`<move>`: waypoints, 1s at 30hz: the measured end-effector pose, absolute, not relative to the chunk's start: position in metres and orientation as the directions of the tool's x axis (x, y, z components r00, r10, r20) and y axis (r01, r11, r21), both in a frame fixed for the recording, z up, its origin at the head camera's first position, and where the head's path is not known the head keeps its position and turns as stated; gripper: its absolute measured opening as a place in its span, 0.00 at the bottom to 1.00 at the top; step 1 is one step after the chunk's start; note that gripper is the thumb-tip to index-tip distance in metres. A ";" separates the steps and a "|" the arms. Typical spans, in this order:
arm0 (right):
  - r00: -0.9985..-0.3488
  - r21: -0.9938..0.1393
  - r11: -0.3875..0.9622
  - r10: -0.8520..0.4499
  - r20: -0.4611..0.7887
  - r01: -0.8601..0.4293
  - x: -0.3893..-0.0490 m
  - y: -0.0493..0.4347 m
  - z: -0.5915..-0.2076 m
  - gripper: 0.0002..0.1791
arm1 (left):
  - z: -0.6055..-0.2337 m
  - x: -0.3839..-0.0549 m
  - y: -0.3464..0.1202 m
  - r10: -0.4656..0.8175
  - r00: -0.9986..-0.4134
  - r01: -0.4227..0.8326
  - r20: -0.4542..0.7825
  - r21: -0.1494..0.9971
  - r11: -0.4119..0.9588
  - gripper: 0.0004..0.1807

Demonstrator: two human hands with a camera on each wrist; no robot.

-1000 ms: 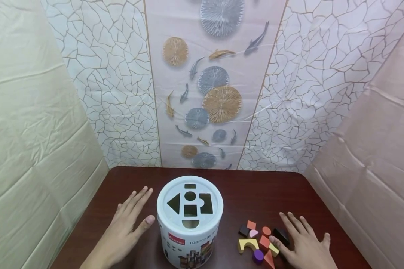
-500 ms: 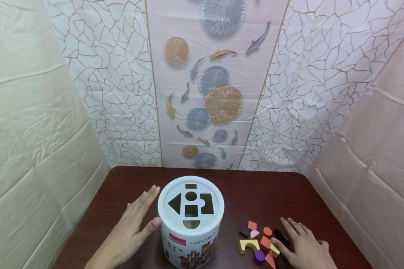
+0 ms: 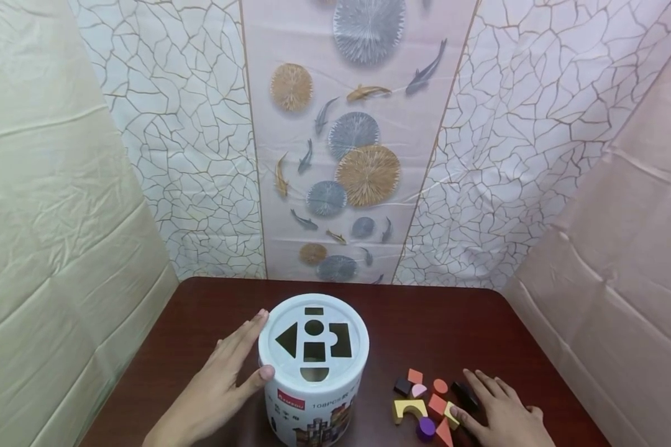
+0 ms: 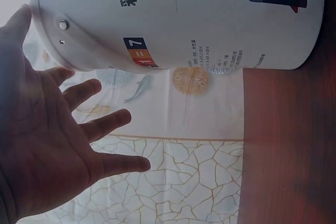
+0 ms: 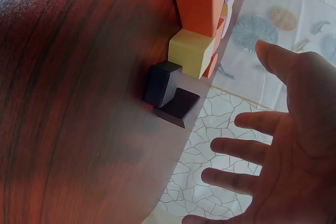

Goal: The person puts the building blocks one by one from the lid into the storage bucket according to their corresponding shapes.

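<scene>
The left hand [image 3: 215, 379] has closed in on the white shape-sorter bucket [image 3: 307, 400]: a second ago there was a clear gap, and now the thumb tip laps the rim of its lid [image 3: 314, 339], with the index fingertip right at the rim further back. I can't tell whether they press. Its fingers are straight, fanned apart as the left wrist view has it. The bucket stands upright where it did, a little left of midway between the side edges of the dark red table [image 3: 414, 323], well short of the far edge.

The right hand [image 3: 503, 410], between the blocks and the table's right edge, has sunk lower, its fingertips nearer a black block [image 3: 464, 396]. Those fingers are spread and holding nothing. From overhead the thumb tip covers part of a yellow block [image 3: 453, 423], though the right wrist view shows the two apart.

The blocks lie in the same cluster to the right of the bucket. Nearest it is the yellow arch [image 3: 409, 405], with a purple cylinder [image 3: 425, 429], an orange triangular block [image 3: 444, 433] and an orange cube [image 3: 437, 405] just beside. On the far side are an orange disc [image 3: 440, 386], a pink half-round [image 3: 419, 390], a smaller black block [image 3: 402, 387] and an orange block [image 3: 415, 375].
</scene>
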State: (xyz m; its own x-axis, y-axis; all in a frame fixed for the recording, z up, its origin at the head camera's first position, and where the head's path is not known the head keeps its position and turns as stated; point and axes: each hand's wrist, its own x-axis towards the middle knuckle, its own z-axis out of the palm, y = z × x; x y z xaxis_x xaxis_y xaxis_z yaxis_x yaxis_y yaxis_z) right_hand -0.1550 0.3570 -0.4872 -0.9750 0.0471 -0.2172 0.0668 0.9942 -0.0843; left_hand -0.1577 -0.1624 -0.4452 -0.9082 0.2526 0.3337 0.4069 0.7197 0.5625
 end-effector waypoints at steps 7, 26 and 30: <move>-0.981 -0.078 0.997 0.011 -0.192 0.027 -0.155 0.357 -0.486 0.57 | -0.444 -0.159 -0.163 0.248 -0.921 0.382 0.299 0.587 0.713 0.50; -0.992 -0.099 0.995 -0.023 -0.123 -0.011 -0.168 0.372 -0.505 0.29 | -0.445 -0.159 -0.161 0.254 -0.906 0.411 0.338 0.559 0.721 0.49; -0.988 -0.121 0.991 -0.069 -0.137 -0.052 -0.172 0.374 -0.515 0.30 | -0.446 -0.159 -0.161 0.254 -0.905 0.412 0.340 0.560 0.719 0.49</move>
State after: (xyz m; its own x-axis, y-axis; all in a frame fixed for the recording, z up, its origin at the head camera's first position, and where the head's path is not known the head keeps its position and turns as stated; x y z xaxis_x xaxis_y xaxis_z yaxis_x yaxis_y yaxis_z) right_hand -0.1722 0.3739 -0.5152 -0.9883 -0.0686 -0.1366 -0.0521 0.9913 -0.1207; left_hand -0.1587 -0.1611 -0.4461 -0.9053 0.2540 0.3404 0.4122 0.7190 0.5596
